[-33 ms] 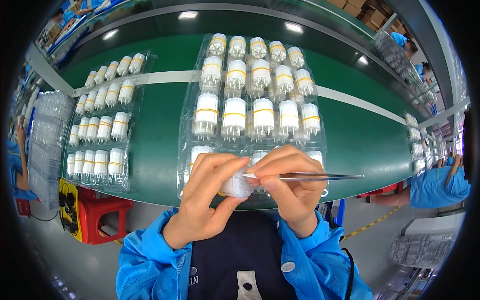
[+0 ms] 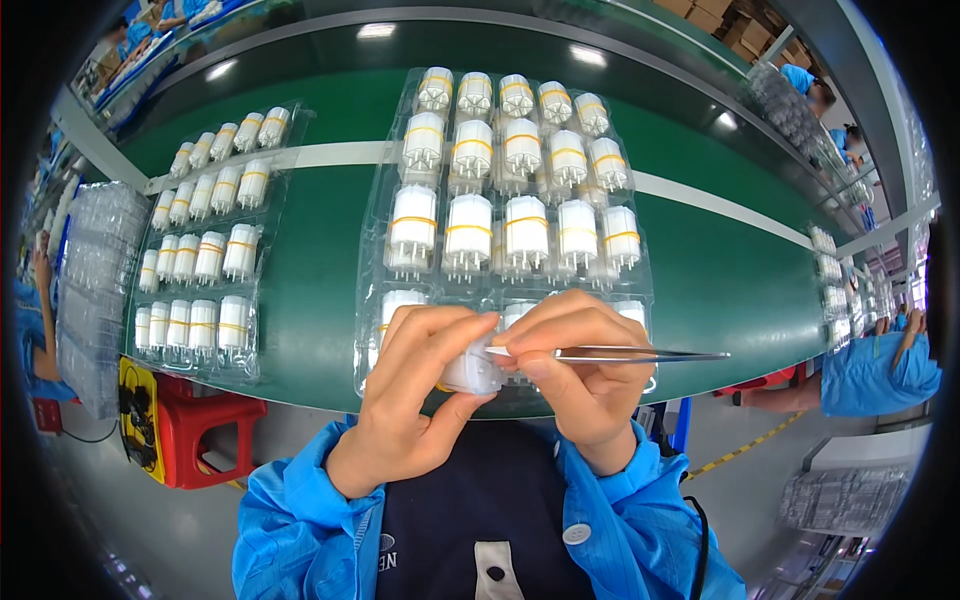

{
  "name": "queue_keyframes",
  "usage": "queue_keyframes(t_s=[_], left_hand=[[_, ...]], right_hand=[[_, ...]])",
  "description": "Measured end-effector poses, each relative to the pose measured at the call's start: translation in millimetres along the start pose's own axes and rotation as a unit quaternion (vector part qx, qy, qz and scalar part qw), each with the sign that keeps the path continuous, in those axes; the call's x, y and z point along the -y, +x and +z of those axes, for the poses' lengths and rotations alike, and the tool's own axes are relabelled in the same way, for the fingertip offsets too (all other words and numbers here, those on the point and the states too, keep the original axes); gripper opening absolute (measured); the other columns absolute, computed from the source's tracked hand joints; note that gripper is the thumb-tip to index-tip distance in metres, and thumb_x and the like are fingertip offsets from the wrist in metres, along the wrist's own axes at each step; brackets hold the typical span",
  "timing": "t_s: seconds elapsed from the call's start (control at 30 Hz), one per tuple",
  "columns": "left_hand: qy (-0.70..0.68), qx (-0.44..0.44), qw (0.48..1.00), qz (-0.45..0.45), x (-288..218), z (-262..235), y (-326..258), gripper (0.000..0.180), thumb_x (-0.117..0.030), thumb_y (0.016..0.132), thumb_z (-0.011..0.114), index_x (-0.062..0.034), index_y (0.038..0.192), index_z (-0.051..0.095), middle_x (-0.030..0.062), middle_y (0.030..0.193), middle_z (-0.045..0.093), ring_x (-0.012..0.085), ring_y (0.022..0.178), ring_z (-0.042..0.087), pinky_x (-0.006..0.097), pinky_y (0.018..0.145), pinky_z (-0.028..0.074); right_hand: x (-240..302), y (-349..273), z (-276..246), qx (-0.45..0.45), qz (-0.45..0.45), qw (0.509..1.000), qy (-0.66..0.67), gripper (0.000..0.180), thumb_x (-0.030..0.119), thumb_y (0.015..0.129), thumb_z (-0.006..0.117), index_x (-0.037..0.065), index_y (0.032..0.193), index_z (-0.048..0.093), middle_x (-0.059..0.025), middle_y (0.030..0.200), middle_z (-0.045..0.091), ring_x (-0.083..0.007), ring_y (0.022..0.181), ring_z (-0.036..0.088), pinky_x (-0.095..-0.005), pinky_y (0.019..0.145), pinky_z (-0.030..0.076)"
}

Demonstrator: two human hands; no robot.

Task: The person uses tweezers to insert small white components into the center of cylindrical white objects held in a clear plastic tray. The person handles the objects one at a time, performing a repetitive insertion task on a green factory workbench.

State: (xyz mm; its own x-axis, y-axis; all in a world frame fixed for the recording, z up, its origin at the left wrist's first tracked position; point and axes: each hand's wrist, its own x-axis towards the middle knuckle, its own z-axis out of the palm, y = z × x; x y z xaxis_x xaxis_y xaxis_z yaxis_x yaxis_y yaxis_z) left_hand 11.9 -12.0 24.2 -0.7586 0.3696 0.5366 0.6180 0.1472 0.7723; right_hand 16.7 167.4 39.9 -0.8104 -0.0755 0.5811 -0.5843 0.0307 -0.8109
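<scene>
My left hand [image 2: 408,395] is closed around a white cylindrical part [image 2: 472,371] with pins, tilted so its end faces right. A bit of yellow band shows at its lower left. Between thumb and fingers, my right hand [image 2: 588,395] pinches slim silver tweezers [image 2: 630,354]. Their pale tip touches or nearly touches the part's end; exact contact is too small to tell. Both hands are over the near edge of a clear plastic tray [image 2: 375,290]. Rows of similar white parts [image 2: 526,228] with yellow bands and pins fill it, the nearest row partly hidden by my hands.
A second clear tray [image 2: 268,200] of banded white parts lies at left on the green bench [image 2: 320,250]. Beyond it stand stacked plastic trays [image 2: 98,290]. A red stool [image 2: 215,430] is at lower left. People in blue work at both sides.
</scene>
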Motion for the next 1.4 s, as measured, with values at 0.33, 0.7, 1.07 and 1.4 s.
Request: queue_keyframes(t_s=[0.33,0.7,1.07,1.4], left_hand=[[0.042,-0.013,0.998,0.041,-9.7,-3.6,-11.3,0.054,0.008,0.069,0.07,0.0024,0.12,0.054,0.0198,0.114,0.057,0.0291,0.101,0.058,0.038,0.088,0.046],[-0.104,-0.078,0.991,-0.021,-11.6,-6.9,-19.9,0.065,0.005,0.073,0.071,0.0036,0.132,0.044,0.0204,0.123,0.054,0.034,0.109,0.053,0.038,0.093,0.044],[-0.031,-0.065,0.997,0.005,6.9,-20.4,-4.9,0.057,0.005,0.07,0.074,0.0015,0.124,0.055,0.0188,0.114,0.054,0.0333,0.102,0.055,0.038,0.084,0.047],[-0.005,-0.036,0.999,0.019,8.9,-30.8,17.2,0.055,0.007,0.069,0.075,0.0015,0.121,0.057,0.0184,0.111,0.055,0.0317,0.096,0.058,0.036,0.078,0.05]], right_hand=[[14.1,-9.9,-1.1,-0.069,-0.001,0.983,0.172,0.012,0.002,0.083,0.066,-0.004,0.093,0.069,-0.0171,0.09,0.067,-0.0207,0.077,0.067,-0.0305,0.063,0.054],[32.3,-15.1,30.3,-0.06,0.029,0.995,0.079,0.021,0.0,0.079,0.072,-0.005,0.099,0.069,-0.0171,0.096,0.071,-0.0242,0.089,0.068,-0.032,0.077,0.054],[26.3,1.6,38.8,-0.044,-0.005,0.998,-0.036,0.019,-0.002,0.077,0.073,-0.004,0.095,0.071,-0.0159,0.094,0.071,-0.0254,0.084,0.068,-0.0314,0.072,0.054],[23.7,16.7,38.8,-0.063,0.03,0.997,-0.035,0.016,-0.001,0.077,0.073,-0.003,0.093,0.071,-0.0149,0.09,0.071,-0.0251,0.08,0.069,-0.0308,0.07,0.055]])
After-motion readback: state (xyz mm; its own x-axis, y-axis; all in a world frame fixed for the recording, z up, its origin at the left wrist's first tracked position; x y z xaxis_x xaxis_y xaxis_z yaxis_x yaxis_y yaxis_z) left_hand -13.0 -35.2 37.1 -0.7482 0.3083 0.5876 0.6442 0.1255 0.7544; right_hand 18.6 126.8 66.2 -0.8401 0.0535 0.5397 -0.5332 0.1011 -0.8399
